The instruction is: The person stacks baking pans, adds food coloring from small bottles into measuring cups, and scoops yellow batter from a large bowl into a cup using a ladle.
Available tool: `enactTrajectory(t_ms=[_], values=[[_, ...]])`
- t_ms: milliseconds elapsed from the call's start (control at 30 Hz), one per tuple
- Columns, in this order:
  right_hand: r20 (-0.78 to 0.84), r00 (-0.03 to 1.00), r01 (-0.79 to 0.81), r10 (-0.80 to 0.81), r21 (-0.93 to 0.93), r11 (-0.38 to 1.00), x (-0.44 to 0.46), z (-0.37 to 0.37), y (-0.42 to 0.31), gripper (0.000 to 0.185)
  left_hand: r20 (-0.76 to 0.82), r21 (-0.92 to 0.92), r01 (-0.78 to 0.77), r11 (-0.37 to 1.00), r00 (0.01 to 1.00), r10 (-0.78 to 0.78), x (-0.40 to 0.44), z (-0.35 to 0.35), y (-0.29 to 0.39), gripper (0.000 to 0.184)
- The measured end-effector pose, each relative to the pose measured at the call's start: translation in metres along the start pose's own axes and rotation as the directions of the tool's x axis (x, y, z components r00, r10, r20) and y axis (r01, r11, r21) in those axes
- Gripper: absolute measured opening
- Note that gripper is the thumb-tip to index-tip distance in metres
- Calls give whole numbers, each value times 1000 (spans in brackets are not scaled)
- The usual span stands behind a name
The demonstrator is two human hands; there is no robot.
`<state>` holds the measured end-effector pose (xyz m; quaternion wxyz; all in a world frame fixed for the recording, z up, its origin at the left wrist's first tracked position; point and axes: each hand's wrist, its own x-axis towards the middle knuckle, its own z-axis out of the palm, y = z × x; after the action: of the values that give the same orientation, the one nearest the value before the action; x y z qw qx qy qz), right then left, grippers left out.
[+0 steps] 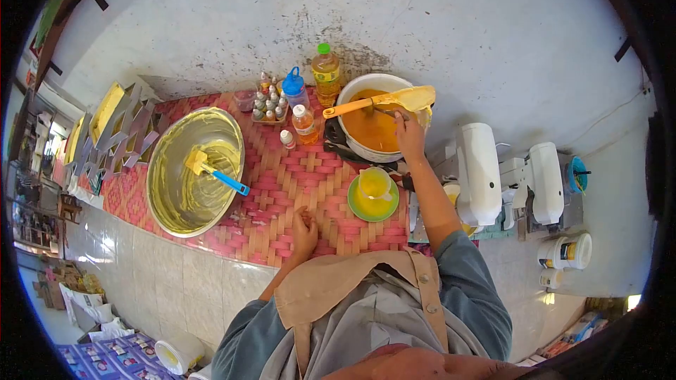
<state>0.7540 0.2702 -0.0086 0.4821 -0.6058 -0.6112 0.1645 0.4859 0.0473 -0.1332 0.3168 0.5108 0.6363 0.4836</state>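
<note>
My right hand point(408, 132) is closed over the right side of a white bucket point(346, 127) of orange liquid point(372, 130). A thin dark handle seems to run from my fingers toward the liquid; its kind is hard to make out. Across the bucket's top lies an orange-handled spatula point(345, 108), its wide blade coated in pale yellow batter. My left hand point(305, 233) rests at the table's near edge, fingers curled in, with nothing visible in them. Near my right forearm, a small cup point(374, 183) with yellow contents stands on a green plate point(355, 209).
A large metal bowl point(156, 204) smeared with yellow batter holds a blue-handled spatula point(229, 182). Behind are a green-capped oil bottle point(326, 74), a blue-lidded bottle point(294, 88) and several small dropper bottles point(267, 105). Metal tins point(120, 127) stand left; white stand mixers point(479, 172) stand right.
</note>
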Motion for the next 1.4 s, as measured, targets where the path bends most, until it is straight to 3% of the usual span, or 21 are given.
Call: enactTrajectory(t_ms=[167, 267, 367, 433, 567, 633, 767, 833, 1400], values=[[147, 970, -215, 193, 148, 965, -12, -17, -12, 28, -11, 109, -136, 985, 990, 138, -5, 0, 15, 38], [222, 954, -227, 202, 93, 969, -9, -44, 0, 27, 37, 115, -63, 991, 998, 59, -4, -2, 15, 39], [138, 963, -236, 233, 7, 972, -8, -68, -7, 27, 39, 203, -104, 974, 994, 99, -3, -5, 34, 39], [16, 994, -105, 107, -104, 989, -10, -75, -10, 27, 49, 212, -103, 972, 994, 95, -3, -5, 35, 39], [-33, 993, -118, 115, -92, 989, -18, -53, 0, 26, 36, 181, -132, 975, 991, 128, -3, -1, 21, 37], [44, 968, -253, 249, 135, 958, -19, -45, 0, 27, 49, 159, -91, 983, 995, 85, -3, -1, 21, 37], [133, 933, -359, 336, 233, 904, -21, -52, 5, 25, 43, 153, -65, 986, 997, 59, -3, 0, 14, 36], [154, 877, -478, 454, 367, 798, -22, -62, 13, 23, 39, 173, -77, 982, 997, 71, -4, -1, 17, 36], [-9, 919, -345, 393, 461, 818, -39, -109, -9, 21, 35, 180, -91, 979, 996, 86, -4, -1, 23, 34]])
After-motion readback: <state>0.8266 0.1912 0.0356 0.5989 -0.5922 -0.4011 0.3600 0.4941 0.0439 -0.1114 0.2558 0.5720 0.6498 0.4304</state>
